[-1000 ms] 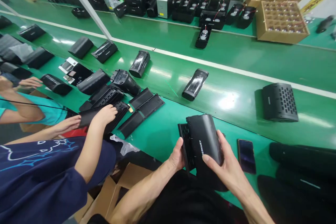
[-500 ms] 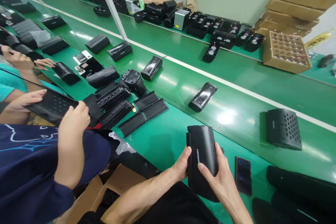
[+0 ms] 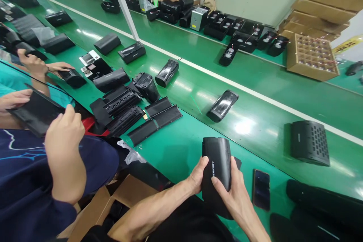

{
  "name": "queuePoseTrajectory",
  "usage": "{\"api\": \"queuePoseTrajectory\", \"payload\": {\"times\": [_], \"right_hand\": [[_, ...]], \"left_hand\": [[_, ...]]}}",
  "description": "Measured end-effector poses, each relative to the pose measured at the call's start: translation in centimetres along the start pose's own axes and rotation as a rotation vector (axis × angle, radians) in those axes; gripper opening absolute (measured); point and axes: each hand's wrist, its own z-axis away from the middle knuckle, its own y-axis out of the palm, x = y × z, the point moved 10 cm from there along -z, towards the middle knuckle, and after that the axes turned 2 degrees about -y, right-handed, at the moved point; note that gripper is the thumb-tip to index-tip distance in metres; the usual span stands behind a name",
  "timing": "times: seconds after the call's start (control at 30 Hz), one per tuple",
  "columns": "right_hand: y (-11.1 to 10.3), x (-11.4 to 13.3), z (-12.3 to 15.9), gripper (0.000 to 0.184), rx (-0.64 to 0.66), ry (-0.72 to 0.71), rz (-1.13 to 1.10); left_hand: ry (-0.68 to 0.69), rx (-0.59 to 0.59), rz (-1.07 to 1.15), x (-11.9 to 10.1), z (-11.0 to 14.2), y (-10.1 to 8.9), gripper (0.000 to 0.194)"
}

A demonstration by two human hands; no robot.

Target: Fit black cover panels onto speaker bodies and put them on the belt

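Between my two hands is a black speaker housing (image 3: pixel 219 151) with white lettering on its curved face, tilted over the near edge of the green bench. My left hand (image 3: pixel 198 174) grips its left side, thumb on the front. On the right side my right hand (image 3: pixel 234 187) wraps round it, with the thumb across the face by the letters. The fingers behind the housing are hidden. Past its right side a dark flat piece (image 3: pixel 236 163) shows partly. A phone (image 3: pixel 261 190) lies on the bench to the right of my right hand.
Black speaker housings (image 3: pixel 222 106) stand along the green conveyor (image 3: pixel 255 102), one with a perforated side (image 3: pixel 310 143) at right. Black panels (image 3: pixel 154 123) lie to my left. A co-worker's hands hold a dark panel (image 3: pixel 36 111) there. An open carton (image 3: pixel 133 193) sits below the bench edge.
The housing in my hands has turned slightly, so its side strip at left no longer shows. The co-worker's panel at left has moved left and tilted.
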Motion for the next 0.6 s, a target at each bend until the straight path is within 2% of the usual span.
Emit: {"api": "queuePoseTrajectory", "payload": {"times": [0.17, 0.3, 0.37, 0.43, 0.53, 0.6], "right_hand": [[0.4, -1.5, -1.0, 0.1, 0.084, 0.011, -0.051], [0.5, -2.9, -1.3, 0.102, 0.206, -0.018, -0.165], [0.2, -3.7, -0.2, 0.106, 0.133, 0.016, -0.235], [0.2, -4.5, 1.5, 0.116, -0.012, 0.062, -0.292], [1.0, -4.7, 3.8, 0.123, -0.227, 0.081, -0.319], [1.2, -5.1, 4.4, 0.117, -0.296, 0.097, -0.352]], "left_hand": [[-0.042, -0.065, -0.038, 0.6, 0.1, -0.3, 0.075], [0.077, -0.154, -0.058, -1.1, 0.4, -0.5, 0.07], [0.154, -0.225, -0.069, -2.2, 0.7, -0.6, 0.076], [0.197, -0.343, -0.052, -2.6, 1.0, -1.3, 0.081], [0.182, -0.511, 0.002, -1.6, 1.2, -2.5, 0.075], [0.149, -0.54, -0.001, -0.8, 1.3, -3.0, 0.071]]}}
